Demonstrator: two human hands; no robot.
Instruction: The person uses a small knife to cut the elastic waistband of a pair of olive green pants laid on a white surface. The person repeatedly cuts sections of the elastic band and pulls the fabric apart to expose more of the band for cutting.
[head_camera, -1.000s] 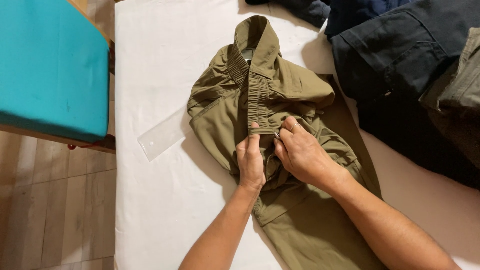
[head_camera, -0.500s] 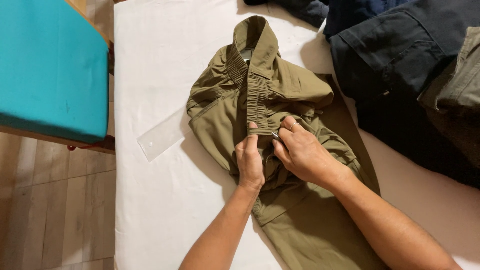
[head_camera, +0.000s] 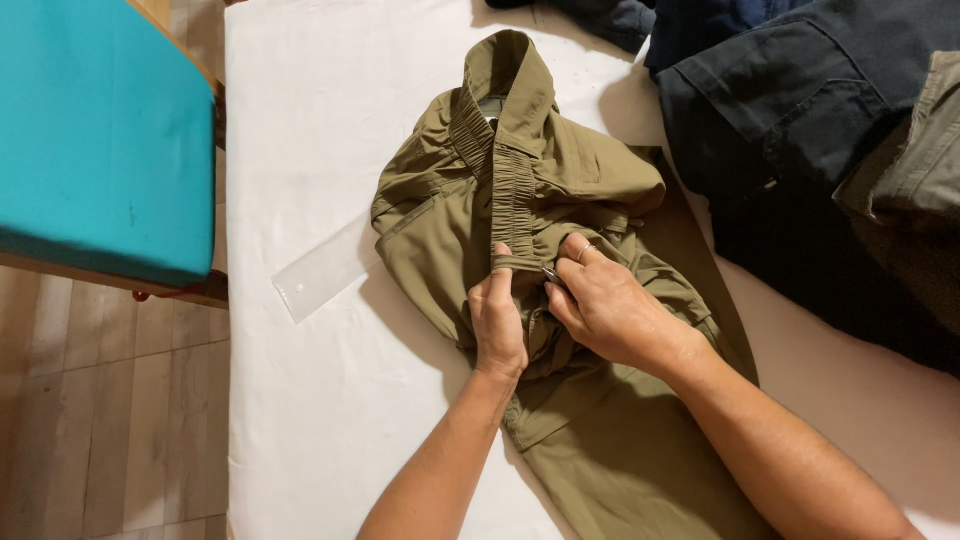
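While the olive trousers (head_camera: 560, 200) lay bunched on the white bench (head_camera: 300, 130), the left hand (head_camera: 499, 320) pinched the elastic waistband (head_camera: 512, 190) and the right hand (head_camera: 610, 310) gripped the fabric at the fly. The waistband could slip free, because both holds were only at the fingertips.

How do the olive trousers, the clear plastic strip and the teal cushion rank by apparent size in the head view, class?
1. Olive trousers, largest.
2. Teal cushion, though cut off by the frame and nearer the camera, so unsure.
3. Clear plastic strip, smallest.
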